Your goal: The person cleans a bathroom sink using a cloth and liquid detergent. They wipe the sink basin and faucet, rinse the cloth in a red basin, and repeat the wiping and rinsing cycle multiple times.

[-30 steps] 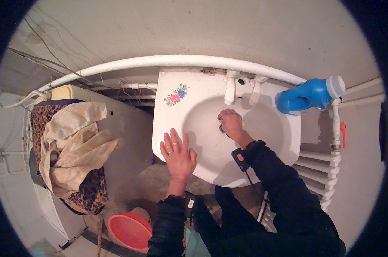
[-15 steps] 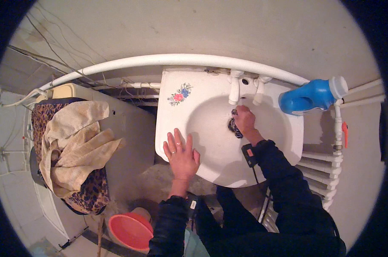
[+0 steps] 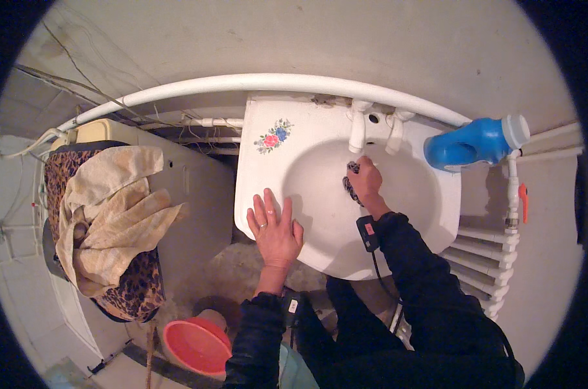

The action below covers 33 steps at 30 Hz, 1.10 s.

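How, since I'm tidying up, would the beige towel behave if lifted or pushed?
The beige towel would likely hang floppily, since it lies in loose folds. It is probably light for its size, its edges looking thin. Pushed, it might drag the leopard-print cover it rests on.

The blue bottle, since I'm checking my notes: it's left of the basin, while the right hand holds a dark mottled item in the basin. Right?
Not quite: the head view shows the blue bottle on the right of the basin, not the left. The right hand does hold a dark mottled item in the basin.
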Each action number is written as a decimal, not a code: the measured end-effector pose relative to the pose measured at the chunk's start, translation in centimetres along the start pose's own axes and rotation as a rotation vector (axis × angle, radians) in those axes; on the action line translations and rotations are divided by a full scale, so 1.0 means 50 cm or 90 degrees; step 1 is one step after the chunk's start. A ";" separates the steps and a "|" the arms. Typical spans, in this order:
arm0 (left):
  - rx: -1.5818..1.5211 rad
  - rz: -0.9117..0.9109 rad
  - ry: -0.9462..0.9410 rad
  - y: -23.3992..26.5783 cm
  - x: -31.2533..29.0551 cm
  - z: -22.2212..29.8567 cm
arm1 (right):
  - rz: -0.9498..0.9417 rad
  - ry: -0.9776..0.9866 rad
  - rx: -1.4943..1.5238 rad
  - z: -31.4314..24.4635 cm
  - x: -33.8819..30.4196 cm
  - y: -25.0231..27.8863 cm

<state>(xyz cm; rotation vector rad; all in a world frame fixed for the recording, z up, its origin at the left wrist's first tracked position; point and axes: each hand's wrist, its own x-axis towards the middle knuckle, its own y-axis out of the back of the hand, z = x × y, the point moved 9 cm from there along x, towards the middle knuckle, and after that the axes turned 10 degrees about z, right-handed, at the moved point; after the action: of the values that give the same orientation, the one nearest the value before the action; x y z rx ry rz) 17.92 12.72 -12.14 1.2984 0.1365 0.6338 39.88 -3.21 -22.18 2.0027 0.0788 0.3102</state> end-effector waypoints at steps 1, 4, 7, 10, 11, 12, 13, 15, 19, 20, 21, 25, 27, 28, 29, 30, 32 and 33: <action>-0.001 0.003 0.002 0.000 0.001 -0.002 | 0.013 -0.003 -0.023 0.004 0.002 0.004; -0.002 0.004 0.003 -0.002 -0.001 -0.004 | 0.031 -0.008 -0.043 0.015 0.001 0.012; -0.004 0.018 0.000 -0.001 0.000 -0.003 | 0.020 -0.047 -0.053 0.028 -0.002 0.013; 0.005 0.016 0.002 -0.001 0.001 -0.004 | -0.003 -0.073 -0.057 0.028 -0.003 0.009; 0.005 0.012 0.005 -0.002 0.000 -0.004 | -0.006 -0.089 -0.073 0.030 -0.003 0.008; 0.007 0.010 0.008 -0.002 0.001 -0.003 | -0.004 -0.104 -0.071 0.030 -0.002 0.008; 0.008 0.011 0.007 -0.001 0.001 -0.002 | -0.015 -0.106 -0.086 0.031 -0.002 0.005; 0.012 0.015 0.001 0.002 0.002 0.000 | -0.026 -0.124 -0.081 0.035 -0.001 0.001; 0.003 0.007 0.003 0.000 0.001 0.000 | -0.021 -0.112 -0.039 0.038 -0.002 0.002; 0.006 0.007 0.002 -0.001 0.001 -0.001 | -0.023 -0.116 -0.021 0.041 -0.003 0.001; 0.009 0.009 0.000 0.000 0.000 0.000 | -0.017 -0.132 -0.020 0.046 -0.005 0.003; 0.006 0.016 0.001 0.001 -0.001 -0.001 | -0.010 -0.128 -0.004 0.043 -0.005 0.007; 0.003 0.022 -0.003 0.002 0.000 0.000 | -0.009 -0.129 -0.018 0.040 -0.004 0.009; 0.000 0.023 -0.002 0.001 0.001 0.000 | -0.007 -0.127 0.002 0.037 -0.004 0.010; 0.001 0.022 0.000 0.002 0.001 -0.001 | -0.005 -0.134 0.011 0.036 -0.004 0.011; 0.004 0.021 0.000 0.002 0.001 -0.001 | 0.003 -0.147 0.018 0.038 -0.005 0.015; 0.006 0.021 -0.001 0.002 0.001 0.000 | -0.006 -0.160 0.022 0.037 -0.008 0.013; 0.008 0.023 -0.001 0.003 0.001 0.001 | 0.002 -0.161 0.023 0.036 -0.008 0.015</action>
<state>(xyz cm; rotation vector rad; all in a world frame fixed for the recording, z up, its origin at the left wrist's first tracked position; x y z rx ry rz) 17.92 12.73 -11.99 1.3162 0.1160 0.6643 39.86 -5.19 -22.32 2.0618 -0.0787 0.0567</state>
